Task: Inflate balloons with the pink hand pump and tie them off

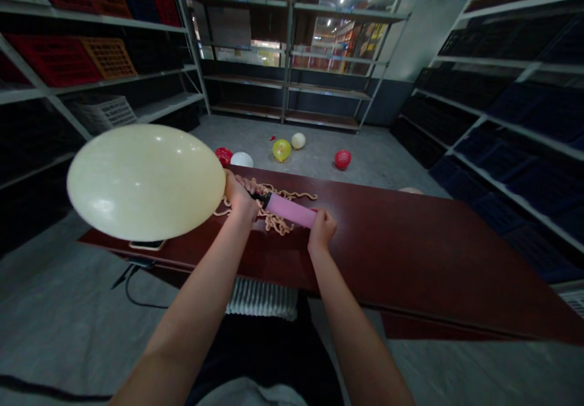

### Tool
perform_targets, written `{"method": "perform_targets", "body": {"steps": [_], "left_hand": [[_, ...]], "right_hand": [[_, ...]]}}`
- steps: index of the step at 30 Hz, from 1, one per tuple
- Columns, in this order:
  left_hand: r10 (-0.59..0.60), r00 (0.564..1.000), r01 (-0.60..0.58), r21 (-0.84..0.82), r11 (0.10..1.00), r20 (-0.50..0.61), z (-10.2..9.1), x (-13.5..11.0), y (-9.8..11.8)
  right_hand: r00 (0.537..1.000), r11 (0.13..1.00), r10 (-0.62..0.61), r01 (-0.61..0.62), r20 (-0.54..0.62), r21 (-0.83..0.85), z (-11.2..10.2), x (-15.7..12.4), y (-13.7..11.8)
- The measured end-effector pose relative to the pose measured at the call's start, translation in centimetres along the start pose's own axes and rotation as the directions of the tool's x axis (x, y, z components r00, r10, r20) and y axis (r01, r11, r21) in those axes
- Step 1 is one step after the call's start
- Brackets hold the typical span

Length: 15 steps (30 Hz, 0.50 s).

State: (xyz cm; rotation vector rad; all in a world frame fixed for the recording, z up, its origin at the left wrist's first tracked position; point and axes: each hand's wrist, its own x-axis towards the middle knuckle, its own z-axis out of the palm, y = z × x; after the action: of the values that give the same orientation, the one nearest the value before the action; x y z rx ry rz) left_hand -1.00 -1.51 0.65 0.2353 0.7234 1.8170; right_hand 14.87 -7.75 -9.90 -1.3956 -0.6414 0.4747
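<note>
A large pale yellow balloon (146, 182), swollen with air, extends leftward from my left hand (241, 196). The fingers of that hand are closed around the balloon's neck and the black nozzle end (261, 198) of a hand pump. The pump's pink barrel (291, 210) slopes down to the right, where my right hand (322, 229) is wrapped around its far end. Under the pump, a heap of beige, wavy, string-like pieces (276, 223) lies on the dark red table (410, 241). My left hand hides part of the heap.
On the floor beyond the table lie a yellow balloon (281, 150), a cream balloon (298, 141), a white balloon (241, 160) and red balloons (342, 159). A phone-like object (147, 245) rests at the table's left edge. Shelves with crates (55, 59) line the sides.
</note>
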Motion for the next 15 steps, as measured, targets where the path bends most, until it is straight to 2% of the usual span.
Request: {"method": "perform_targets", "body": {"steps": [3, 8, 15], "left_hand": [[-0.013, 0.999, 0.012, -0.016, 1.0, -0.033, -0.7, 0.4, 1.3], [-0.001, 1.0, 0.0, -0.033, 0.999, -0.026, -1.7, 1.1, 4.1], [0.003, 0.998, -0.005, -0.024, 1.0, -0.063, -1.9, 1.9, 9.4]], "right_hand": [[1.0, 1.0, -0.017, 0.017, 0.006, -0.003, 0.1, -0.1, 0.0], [0.999, 0.999, -0.028, 0.028, 0.02, 0.017, 0.0, -0.1, 0.2], [0.999, 0.999, -0.042, 0.041, 0.026, 0.036, -0.1, -0.3, -0.2]]}}
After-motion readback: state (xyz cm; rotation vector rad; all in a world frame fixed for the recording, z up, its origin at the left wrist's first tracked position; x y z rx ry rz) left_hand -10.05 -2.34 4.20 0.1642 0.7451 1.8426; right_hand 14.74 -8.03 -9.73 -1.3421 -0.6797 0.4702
